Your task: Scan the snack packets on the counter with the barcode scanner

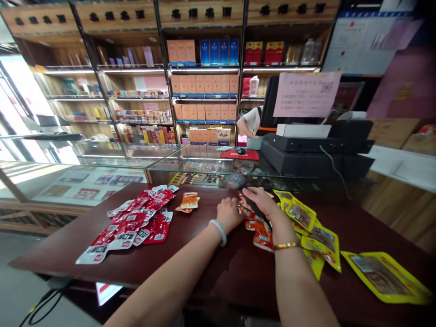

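Observation:
My right hand (262, 202) is wrapped round a black handheld barcode scanner (255, 206) above a heap of orange snack packets (263, 237). Beside it, my left hand (230, 212) has its fingers curled at the left edge of that heap, gripping an orange packet (244, 210); its fingertips are partly hidden. Two or so small orange packets (189, 200) lie apart, left of my left hand. Farther left spreads a pile of red and white packets (132, 220). Yellow packets (318, 236) overlap to the right of my right hand, and one larger yellow packet (384, 277) lies separately.
The dark wooden table (200, 268) meets a glass display counter (204, 164). Behind stand a black checkout machine (306, 154) with a pink notice (304, 94) and a mouse (240, 151) on a red mat. A person's arm (245, 127) shows behind the counter.

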Tool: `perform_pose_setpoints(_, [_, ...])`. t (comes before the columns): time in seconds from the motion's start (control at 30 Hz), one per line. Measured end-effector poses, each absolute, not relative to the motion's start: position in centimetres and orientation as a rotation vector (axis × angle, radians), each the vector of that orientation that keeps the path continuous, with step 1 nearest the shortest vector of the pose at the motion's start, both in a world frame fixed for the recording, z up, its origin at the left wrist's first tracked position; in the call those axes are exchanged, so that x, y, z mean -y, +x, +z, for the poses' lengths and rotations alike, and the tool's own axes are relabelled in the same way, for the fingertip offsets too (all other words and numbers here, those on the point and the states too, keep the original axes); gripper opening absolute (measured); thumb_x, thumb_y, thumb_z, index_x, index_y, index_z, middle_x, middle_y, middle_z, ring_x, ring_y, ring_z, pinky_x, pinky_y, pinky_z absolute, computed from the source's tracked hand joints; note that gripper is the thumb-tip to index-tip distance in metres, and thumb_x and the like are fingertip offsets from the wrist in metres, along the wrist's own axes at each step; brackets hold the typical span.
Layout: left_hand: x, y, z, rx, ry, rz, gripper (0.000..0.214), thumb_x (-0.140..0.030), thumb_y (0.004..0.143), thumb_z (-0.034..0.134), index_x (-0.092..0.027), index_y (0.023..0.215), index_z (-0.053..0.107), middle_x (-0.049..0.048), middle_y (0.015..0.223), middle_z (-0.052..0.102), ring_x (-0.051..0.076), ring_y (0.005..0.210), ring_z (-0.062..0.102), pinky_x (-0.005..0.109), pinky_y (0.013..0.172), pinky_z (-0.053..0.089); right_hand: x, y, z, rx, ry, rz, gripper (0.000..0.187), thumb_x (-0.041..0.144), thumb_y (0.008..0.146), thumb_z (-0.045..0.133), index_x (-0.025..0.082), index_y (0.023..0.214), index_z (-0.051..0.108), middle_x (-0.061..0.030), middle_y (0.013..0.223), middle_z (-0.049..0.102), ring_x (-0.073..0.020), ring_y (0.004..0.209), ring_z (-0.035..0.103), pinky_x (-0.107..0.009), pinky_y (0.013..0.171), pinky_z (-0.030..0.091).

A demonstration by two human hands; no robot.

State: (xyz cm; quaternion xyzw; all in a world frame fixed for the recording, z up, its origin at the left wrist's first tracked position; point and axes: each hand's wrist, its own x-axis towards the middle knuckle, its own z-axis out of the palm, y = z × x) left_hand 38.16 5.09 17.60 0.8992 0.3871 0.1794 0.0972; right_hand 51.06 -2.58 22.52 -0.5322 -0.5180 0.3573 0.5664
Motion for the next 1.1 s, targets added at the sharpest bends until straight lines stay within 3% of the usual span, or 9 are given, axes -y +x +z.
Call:
perform_pose_setpoints(0.2, [-5.6, 39.5, 17.5, -1.128, 2.634, 0.338, 0.062, -0.058, 0.061, 0.078, -0.019, 0.107, 0.060, 0.0175, 0.119, 0.060, 0.036, 0.116, 0.055, 0.043, 0.092, 0.045, 2.4, 51.7, 22.3, 1.184, -1.258, 0.792, 0.048, 0.065, 0.080, 0.061, 0.020, 0.067, 0.054, 0.0051, 0.050, 0.050, -0.0098, 0.040, 0.042, -0.024, 0.040, 0.031])
perform_pose_setpoints(0.33, [-6.5, 37.5, 18.1, -1.161, 2.577, 0.284, 0.057, -0.047, 0.062, 0.081, -0.018, 0.105, 0.056, 0.0132, 0.107, 0.067, 0.030, 0.102, 0.064, 0.035, 0.083, 0.047, 2.4, 51.9, 22.3, 1.172, -1.264, 0.786, 0.047, 0.065, 0.081, 0.060, 0.020, 0.068, 0.054, 0.0050, 0.052, 0.051, -0.0097, 0.041, 0.043, -0.023, 0.040, 0.030])
perform_pose_setpoints(0.73, [-11.8, 29.8, 17.5, -1.372, 2.007, 0.897, 0.040, -0.029, 0.073, 0.075, -0.016, 0.105, 0.056, 0.0087, 0.100, 0.068, 0.021, 0.092, 0.065, 0.028, 0.077, 0.044, 2.0, 49.7, 22.0, 1.285, -1.358, 0.894, 0.041, 0.060, 0.080, 0.065, 0.019, 0.080, 0.060, 0.0048, 0.058, 0.056, -0.0115, 0.047, 0.048, -0.024, 0.045, 0.033])
perform_pose_setpoints(1.1, [-11.8, 29.8, 18.0, -1.374, 2.080, 0.917, 0.043, -0.033, 0.073, 0.075, -0.016, 0.109, 0.057, 0.0095, 0.104, 0.069, 0.022, 0.095, 0.064, 0.029, 0.081, 0.044, 1.5, 49.4, 21.3, 1.314, -1.321, 0.942, 0.043, 0.062, 0.082, 0.063, 0.019, 0.079, 0.057, 0.0041, 0.061, 0.057, -0.0099, 0.047, 0.047, -0.023, 0.045, 0.034])
